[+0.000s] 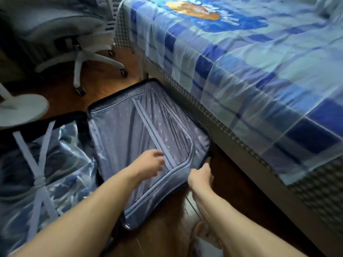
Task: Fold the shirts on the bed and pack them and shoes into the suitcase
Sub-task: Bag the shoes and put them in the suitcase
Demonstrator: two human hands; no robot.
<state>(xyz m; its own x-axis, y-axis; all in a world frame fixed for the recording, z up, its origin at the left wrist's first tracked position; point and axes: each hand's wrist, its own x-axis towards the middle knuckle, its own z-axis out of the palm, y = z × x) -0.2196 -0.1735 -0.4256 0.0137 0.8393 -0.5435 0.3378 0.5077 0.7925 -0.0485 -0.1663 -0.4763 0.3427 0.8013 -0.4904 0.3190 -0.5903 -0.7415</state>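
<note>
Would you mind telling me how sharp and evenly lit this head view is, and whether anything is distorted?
In the head view, the whole frame is soft, and the left hand is smeared by motion; the bed is bright while the floor beside the suitcase lies in deep shadow; the plastic bags show glare; the wide lens bends the bed's edge.

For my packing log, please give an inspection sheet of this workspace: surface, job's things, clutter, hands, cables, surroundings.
Surface: dark wooden floor beside the bed.
Job's things: suitcase lies open; zipped lining covers its right half; left half holds plastic-wrapped clothes under crossed straps. Shoes: nothing seen.
Clutter: nothing seen.
Hands: left hand over the lining, blurred; right hand grips the suitcase edge.
Cables: nothing seen.
Surroundings: office chair, round white stand base.
</note>
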